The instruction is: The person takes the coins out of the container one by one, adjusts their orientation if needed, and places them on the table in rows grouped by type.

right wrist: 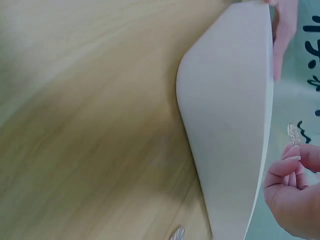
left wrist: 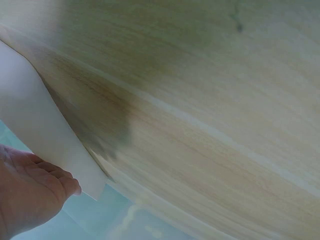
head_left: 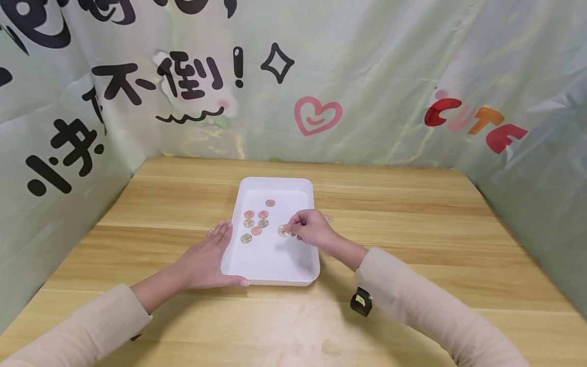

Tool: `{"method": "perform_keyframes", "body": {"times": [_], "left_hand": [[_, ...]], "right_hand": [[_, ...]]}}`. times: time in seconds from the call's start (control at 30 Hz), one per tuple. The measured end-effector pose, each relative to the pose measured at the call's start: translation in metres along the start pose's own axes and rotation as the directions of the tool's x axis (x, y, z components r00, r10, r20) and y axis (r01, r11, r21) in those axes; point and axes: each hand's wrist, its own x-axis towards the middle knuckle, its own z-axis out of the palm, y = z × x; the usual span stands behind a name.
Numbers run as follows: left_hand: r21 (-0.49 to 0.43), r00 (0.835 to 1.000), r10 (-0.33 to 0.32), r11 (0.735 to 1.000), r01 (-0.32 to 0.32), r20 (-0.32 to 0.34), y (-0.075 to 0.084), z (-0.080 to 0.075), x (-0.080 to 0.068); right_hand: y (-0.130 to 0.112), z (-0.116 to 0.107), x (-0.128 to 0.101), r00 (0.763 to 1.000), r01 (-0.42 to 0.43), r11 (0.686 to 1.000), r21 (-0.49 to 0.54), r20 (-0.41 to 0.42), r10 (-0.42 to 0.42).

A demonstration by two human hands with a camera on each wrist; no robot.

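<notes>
A white rectangular tray (head_left: pixel 270 272) sits on the wooden table, with several copper-coloured coins (head_left: pixel 256 231) and gold-coloured coins (head_left: pixel 246 238) lying flat in its left half. My left hand (head_left: pixel 208 260) rests against the tray's left wall, fingers straight along it and thumb at the near corner. Between thumb and fingertips my right hand (head_left: pixel 314 228) pinches a gold-coloured coin (head_left: pixel 283 231) over the tray's right half. In the right wrist view that coin (right wrist: pixel 293 134) stands on edge above the rim level.
Another coin (head_left: pixel 328 217) lies on the table (head_left: pixel 412 214) just right of the tray, partly seen in the right wrist view too. A printed cloth (head_left: pixel 367 76) hangs around the back and sides. A small black object (head_left: pixel 361 302) shows below the right sleeve.
</notes>
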Motion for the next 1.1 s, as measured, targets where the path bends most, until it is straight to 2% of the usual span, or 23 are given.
{"method": "perform_keyframes", "body": {"times": [0.1,0.33,0.53,0.73,1.1], "left_hand": [[0.003,1.000,0.000,1.000,0.000,-0.002,0.001,0.000,0.001],[0.001,1.000,0.000,1.000,0.000,0.000,-0.001,0.001,0.000],[0.005,1.000,0.004,1.000,-0.004,-0.002,-0.001,0.000,0.000],[0.004,1.000,0.004,1.000,-0.004,0.002,-0.001,0.000,0.001],[0.010,1.000,0.004,1.000,-0.004,0.012,-0.002,0.000,0.001]], "right_hand": [[0.003,-0.013,-0.002,1.000,-0.011,1.000,0.002,-0.017,0.011],[0.025,-0.045,-0.012,0.999,-0.011,0.997,0.077,-0.034,0.014],[0.046,-0.068,-0.021,0.996,-0.041,0.998,0.053,-0.073,0.045],[0.063,-0.080,-0.027,0.994,-0.072,0.997,0.030,-0.083,0.074],[0.094,-0.094,-0.028,0.981,-0.175,0.982,-0.071,-0.099,0.167]]}}
